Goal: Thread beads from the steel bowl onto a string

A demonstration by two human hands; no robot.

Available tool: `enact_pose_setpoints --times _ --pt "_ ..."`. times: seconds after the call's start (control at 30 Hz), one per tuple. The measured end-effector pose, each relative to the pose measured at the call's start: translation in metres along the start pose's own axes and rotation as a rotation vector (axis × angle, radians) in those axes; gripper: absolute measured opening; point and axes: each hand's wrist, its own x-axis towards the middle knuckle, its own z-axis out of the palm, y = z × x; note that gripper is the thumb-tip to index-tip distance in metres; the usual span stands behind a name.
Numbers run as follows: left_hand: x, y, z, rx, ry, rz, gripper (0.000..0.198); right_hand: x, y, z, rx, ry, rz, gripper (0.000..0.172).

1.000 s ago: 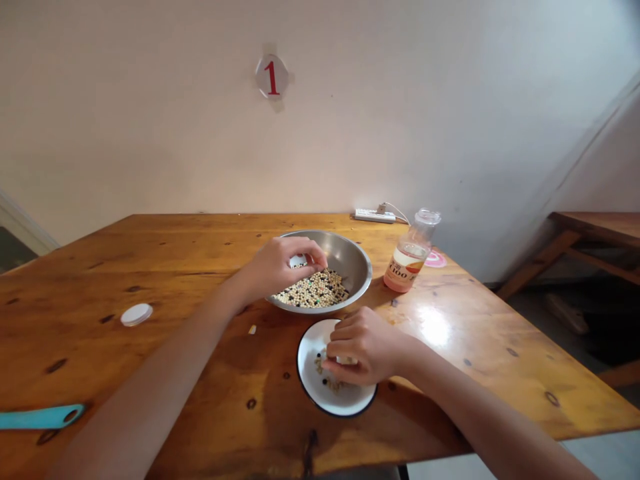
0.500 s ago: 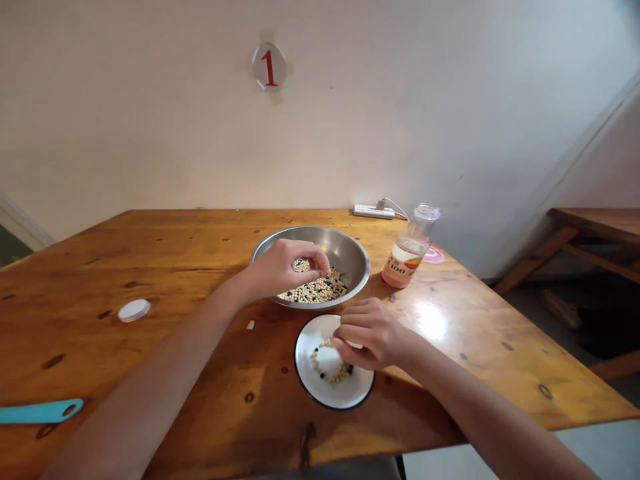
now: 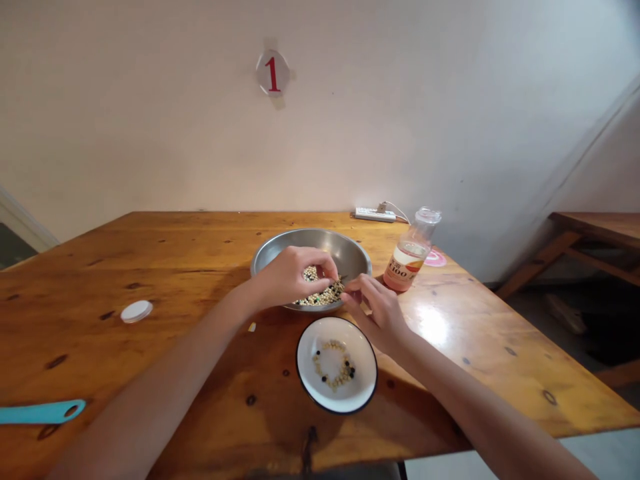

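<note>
A steel bowl (image 3: 357, 257) holds many small pale and black beads (image 3: 320, 299). Over it is my left hand (image 3: 303, 275), thumb and forefinger curled to a pinch; whatever it grips is too small to make out. My right hand (image 3: 373, 307) is at the bowl's front right rim, its thumb and fingertips close together, their contents hidden. In front of the bowl sits a white dish (image 3: 310, 387) with a dark rim. A ring of pale beads (image 3: 333, 345) with several black ones lies in it.
A bottle with pink liquid (image 3: 407, 260) stands right of the bowl. Behind are a power strip (image 3: 374, 214) and a wall. On the left of the wooden table (image 3: 190, 247) are a white lid (image 3: 137, 311) and a turquoise handle (image 3: 45, 413).
My right hand has moved from over the dish up to the bowl's rim, uncovering the bead ring. My left hand has shifted slightly right over the bowl. The view has shifted a little.
</note>
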Motion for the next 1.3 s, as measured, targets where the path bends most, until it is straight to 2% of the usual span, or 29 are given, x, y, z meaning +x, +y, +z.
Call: enact_pose_setpoints --times 0.3,0.47,0.63,1.3 --pt "-0.0011 -0.0015 0.0039 -0.059 0.01 0.025 0.005 -0.0014 0.0001 0.0019 0.068 -0.007 -0.012 0.014" --pt "-0.0012 -0.0024 0.0041 -0.065 0.013 -0.016 0.015 -0.0021 -0.0011 0.0008 0.079 -0.026 -0.002 0.014" --pt "-0.0009 -0.0031 0.0035 -0.083 0.0 -0.014 0.017 -0.0031 -0.0001 0.0013 0.07 -0.011 -0.028 0.014" --pt "-0.0013 -0.0058 0.0054 -0.122 -0.005 0.026 0.011 -0.0024 0.0004 0.0026 0.038 0.002 -0.06 0.014"
